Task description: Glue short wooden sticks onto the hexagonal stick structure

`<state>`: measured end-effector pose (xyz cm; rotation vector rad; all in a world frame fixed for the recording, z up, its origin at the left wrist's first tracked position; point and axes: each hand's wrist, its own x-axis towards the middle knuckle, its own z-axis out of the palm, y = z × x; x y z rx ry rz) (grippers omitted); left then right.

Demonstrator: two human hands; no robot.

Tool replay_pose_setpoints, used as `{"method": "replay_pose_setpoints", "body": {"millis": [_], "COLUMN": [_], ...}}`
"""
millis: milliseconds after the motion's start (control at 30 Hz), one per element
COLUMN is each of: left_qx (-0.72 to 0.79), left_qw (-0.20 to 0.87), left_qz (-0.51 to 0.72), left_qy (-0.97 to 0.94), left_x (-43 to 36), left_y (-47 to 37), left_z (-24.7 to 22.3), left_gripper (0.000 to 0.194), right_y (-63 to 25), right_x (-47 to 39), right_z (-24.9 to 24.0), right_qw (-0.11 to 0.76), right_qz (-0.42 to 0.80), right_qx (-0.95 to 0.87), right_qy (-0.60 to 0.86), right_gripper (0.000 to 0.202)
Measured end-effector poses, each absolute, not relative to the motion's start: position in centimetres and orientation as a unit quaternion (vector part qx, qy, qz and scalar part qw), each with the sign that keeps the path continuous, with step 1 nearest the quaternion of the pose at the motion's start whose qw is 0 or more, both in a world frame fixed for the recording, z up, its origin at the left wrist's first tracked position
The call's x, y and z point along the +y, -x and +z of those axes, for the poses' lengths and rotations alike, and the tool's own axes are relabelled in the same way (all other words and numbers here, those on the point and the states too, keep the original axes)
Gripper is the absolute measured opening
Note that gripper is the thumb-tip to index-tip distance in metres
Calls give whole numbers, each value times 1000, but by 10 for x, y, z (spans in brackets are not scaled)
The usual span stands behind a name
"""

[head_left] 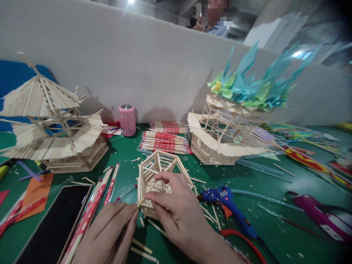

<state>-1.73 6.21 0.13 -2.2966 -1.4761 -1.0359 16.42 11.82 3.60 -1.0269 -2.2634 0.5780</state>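
At twelve o'clock on our bench (222,178), the stick frame (140,179) has its walls up, its top unroofed. Our left hand (111,223) pinches a stick (140,201); whether our half-curled right hand (180,207) grips too, we can't tell.

The person's left hand (110,233) and right hand (180,207) are bare and slim-fingered, the right forearm (217,247) bare too.

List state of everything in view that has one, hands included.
Left hand: pinching a stick
Right hand: fingertips at stick's end
Small stick frame: open-topped
Pink bottle: upright, lid on
Phone: flat, screen dark
Blue glue gun: lying down
Left model: roofed
Stick packs: lying, stacked
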Motion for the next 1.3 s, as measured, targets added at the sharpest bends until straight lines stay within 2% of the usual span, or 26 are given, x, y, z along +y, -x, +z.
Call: {"method": "replay_pose_setpoints", "body": {"millis": [400,1300], "left_qx": [-509,-514], "left_qw": [69,105], "left_qz": [-351,-357], "left_qy": [783,773], "left_x": [64,63], "left_y": [19,14], "left_z": [0,-3], "left_gripper": [15,16], "right_y": [-164,-165], "right_x": [119,120], "right_z": [38,41], "right_qw": [283,254], "right_qz": [218,241], "right_qx": [-851,-852], "right_qy": [386,389], "right_gripper": [29,27]}}
